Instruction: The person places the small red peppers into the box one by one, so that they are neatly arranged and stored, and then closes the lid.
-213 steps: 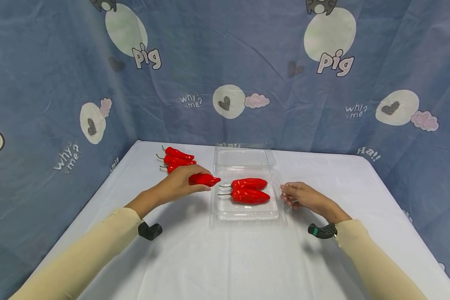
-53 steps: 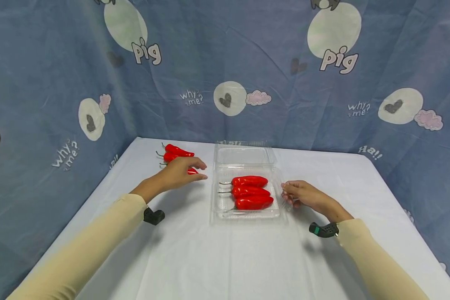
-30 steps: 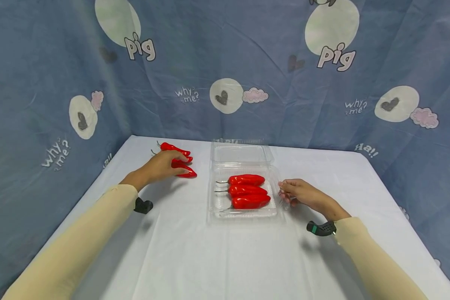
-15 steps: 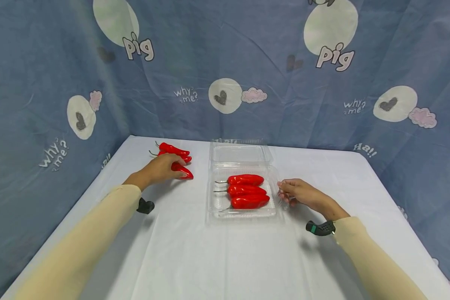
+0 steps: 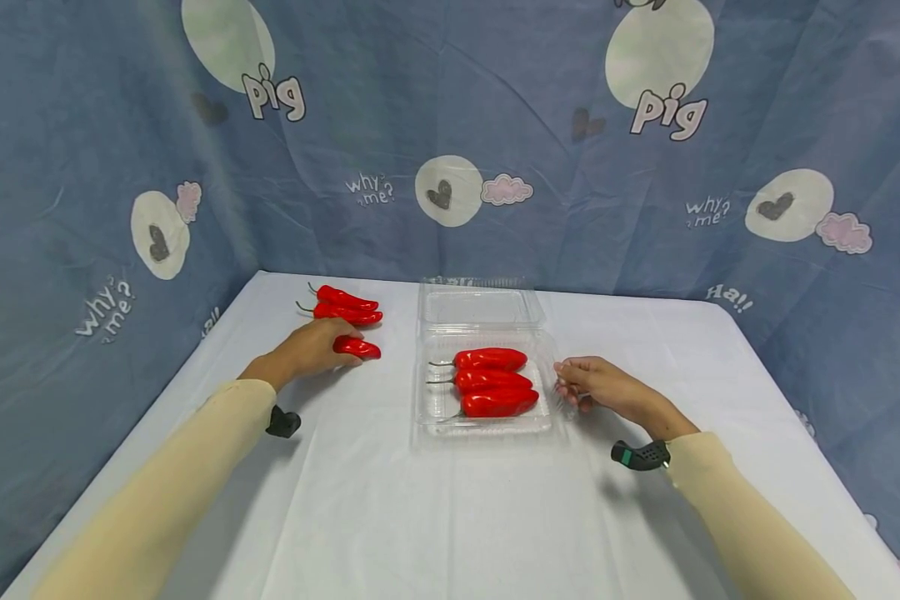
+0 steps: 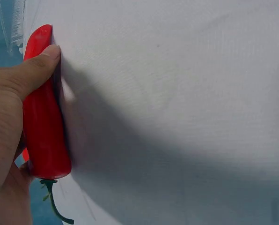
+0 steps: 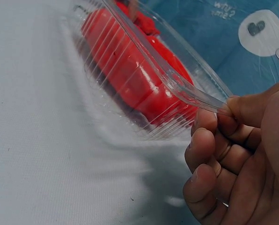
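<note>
My left hand [image 5: 313, 347] grips a red chili pepper [image 6: 43, 126], thumb laid across its side and the green stem sticking out past the palm. In the head view that pepper's tip points right, just in front of two more red peppers [image 5: 345, 308] on the cloth. At centre stands a clear plastic clamshell box [image 5: 427, 425], its lid [image 5: 483, 308] folded back. Three red peppers [image 5: 493, 382] lie side by side inside. Thumb and forefinger of my right hand [image 5: 600, 387] pinch the box's right rim, as the right wrist view shows.
A white cloth [image 5: 495, 517] covers the table. Behind it and along the left hangs a blue printed curtain [image 5: 330, 217]. The lid lies toward the curtain, behind the box.
A third pepper has come into the box since the oldest frame. The left hand went back left, took hold of another pepper and drew it slightly nearer. The right hand stays at the rim.
</note>
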Demonstrator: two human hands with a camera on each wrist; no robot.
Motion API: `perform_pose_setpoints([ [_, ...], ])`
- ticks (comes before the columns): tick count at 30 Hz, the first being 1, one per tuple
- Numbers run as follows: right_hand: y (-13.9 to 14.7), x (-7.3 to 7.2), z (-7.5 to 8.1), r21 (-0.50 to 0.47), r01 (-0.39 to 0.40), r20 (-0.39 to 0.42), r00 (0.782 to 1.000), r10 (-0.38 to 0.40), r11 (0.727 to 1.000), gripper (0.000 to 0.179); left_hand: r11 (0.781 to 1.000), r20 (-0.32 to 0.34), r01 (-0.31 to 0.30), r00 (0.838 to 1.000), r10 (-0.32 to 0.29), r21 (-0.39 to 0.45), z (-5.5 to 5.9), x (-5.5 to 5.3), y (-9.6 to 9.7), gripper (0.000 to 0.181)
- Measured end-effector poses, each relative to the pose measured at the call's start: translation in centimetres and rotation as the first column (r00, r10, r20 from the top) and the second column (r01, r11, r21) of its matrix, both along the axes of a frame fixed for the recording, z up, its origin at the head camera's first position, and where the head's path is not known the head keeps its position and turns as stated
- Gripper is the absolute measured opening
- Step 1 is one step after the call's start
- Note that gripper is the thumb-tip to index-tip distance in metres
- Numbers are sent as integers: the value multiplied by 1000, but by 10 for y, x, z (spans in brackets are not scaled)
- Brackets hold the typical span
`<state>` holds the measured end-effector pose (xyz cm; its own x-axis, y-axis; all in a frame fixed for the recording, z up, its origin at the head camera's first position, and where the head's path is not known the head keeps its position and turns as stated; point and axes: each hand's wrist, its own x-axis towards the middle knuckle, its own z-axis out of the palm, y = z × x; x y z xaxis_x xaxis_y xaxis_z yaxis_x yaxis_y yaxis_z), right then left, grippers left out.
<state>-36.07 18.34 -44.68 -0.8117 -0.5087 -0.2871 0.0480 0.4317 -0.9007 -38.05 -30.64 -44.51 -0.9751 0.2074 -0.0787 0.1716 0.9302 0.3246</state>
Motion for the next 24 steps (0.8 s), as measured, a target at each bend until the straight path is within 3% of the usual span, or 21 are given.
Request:
perform_pose_setpoints([
  [15, -1, 1, 1, 0, -2, 4, 1000, 2, 1000, 32, 999, -22, 3, 1000, -2, 47, -6, 6, -5, 53],
  [24, -1, 0, -2, 12, 14, 6, 1000, -14, 1000, 31, 997, -34, 3, 999, 0, 75, -2, 12, -8, 55],
])
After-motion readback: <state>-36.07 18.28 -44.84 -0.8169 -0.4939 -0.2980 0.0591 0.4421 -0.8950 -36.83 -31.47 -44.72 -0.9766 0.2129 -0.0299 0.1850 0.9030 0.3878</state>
